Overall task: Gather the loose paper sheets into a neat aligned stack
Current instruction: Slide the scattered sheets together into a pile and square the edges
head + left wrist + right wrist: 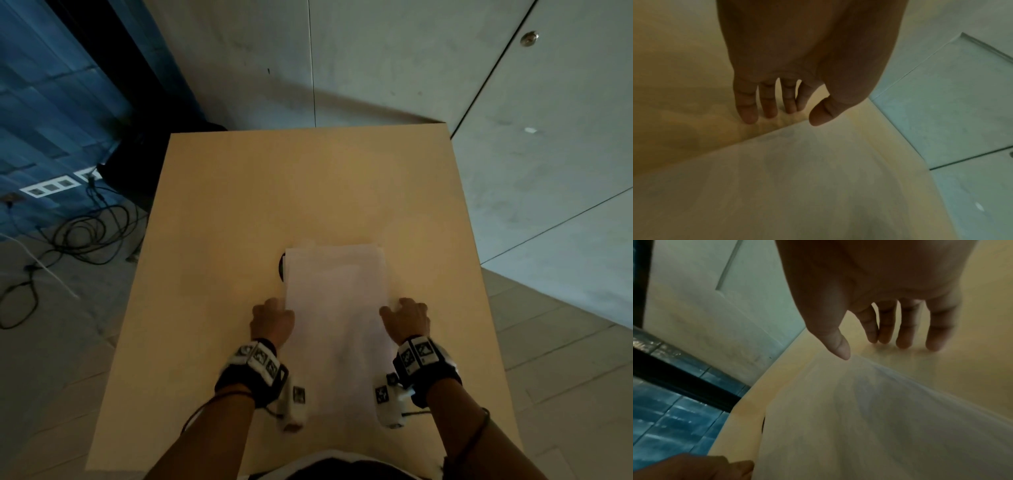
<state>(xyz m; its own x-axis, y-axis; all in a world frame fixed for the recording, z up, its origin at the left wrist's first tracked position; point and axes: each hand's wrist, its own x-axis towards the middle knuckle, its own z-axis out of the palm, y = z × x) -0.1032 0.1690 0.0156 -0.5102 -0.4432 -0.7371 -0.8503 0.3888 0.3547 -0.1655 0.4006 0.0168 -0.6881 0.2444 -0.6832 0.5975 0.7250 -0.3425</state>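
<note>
A stack of white paper sheets (337, 308) lies lengthwise on the pale wooden table (239, 205), its far edges slightly stepped. My left hand (272, 320) stands at the stack's left long edge, my right hand (406, 318) at its right long edge. In the left wrist view the straight fingers (748, 113) touch the table just beside the paper (818, 178), with the thumb hovering over it. In the right wrist view the fingers (904, 337) rest on the table and the thumb tip touches the paper's (859, 418) raised edge. Neither hand grips a sheet.
A dark round opening (282, 267) in the tabletop peeks out under the stack's far left corner. Black cables (78, 233) lie on the floor to the left of the table. Concrete wall panels rise behind the table's far edge (308, 128).
</note>
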